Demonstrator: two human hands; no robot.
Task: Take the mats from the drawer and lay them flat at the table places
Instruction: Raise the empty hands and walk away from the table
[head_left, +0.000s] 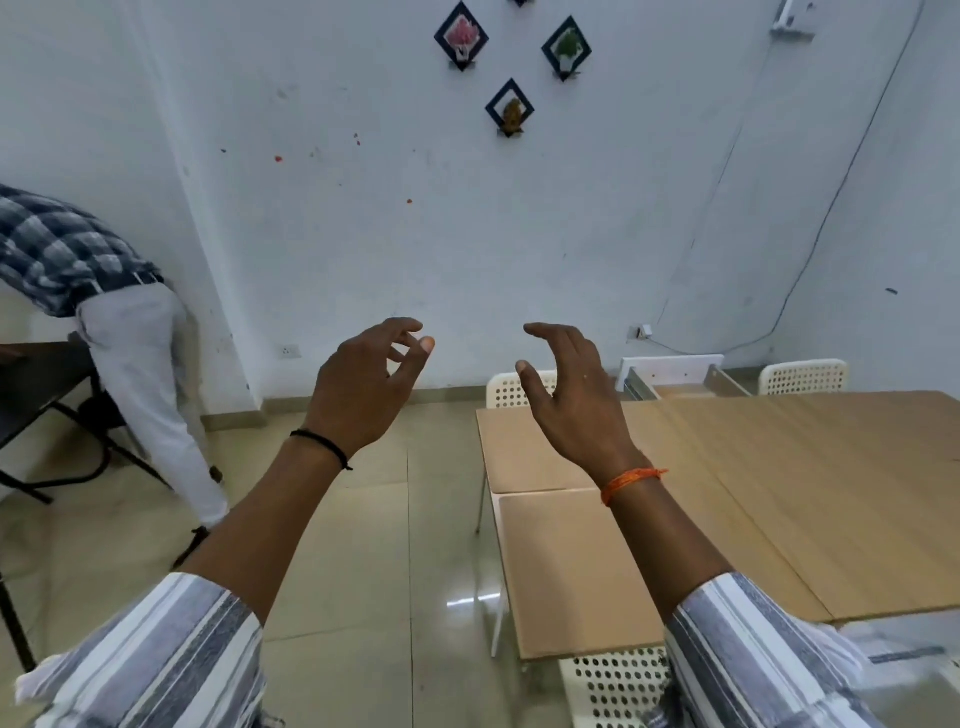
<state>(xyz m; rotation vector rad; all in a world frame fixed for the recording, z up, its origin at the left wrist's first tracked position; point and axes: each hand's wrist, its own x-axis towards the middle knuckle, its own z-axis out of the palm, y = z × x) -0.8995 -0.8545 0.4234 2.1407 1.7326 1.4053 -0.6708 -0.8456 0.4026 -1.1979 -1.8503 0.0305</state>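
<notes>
Glossy beige floor tiles fill the lower middle of the view, with a wooden table running along the right side. Nearest the camera, two striped sleeves frame the picture, and a white perforated chair sits just below the table's near corner, beside the right forearm.

Both arms are raised in the air over the floor and table edge. The left hand has a black cord at the wrist; its fingers are loosely curled and spread, holding nothing. The right hand wears an orange thread at the wrist; its fingers are bent forward in a relaxed curve, also holding nothing. The two hands face each other with a gap between the fingertips.

Below and to the right of the right fingers, two tan mats lie flat on the table's left side, one behind the other, their edges touching. Just beyond the right fingers stands another white chair, and further right an open white drawer sits at the table's far end; I cannot tell what it holds.

Far left of the left fingers, a person in a checked shirt bends over a dark table. Three diamond frames hang on the white wall above the fingers.
</notes>
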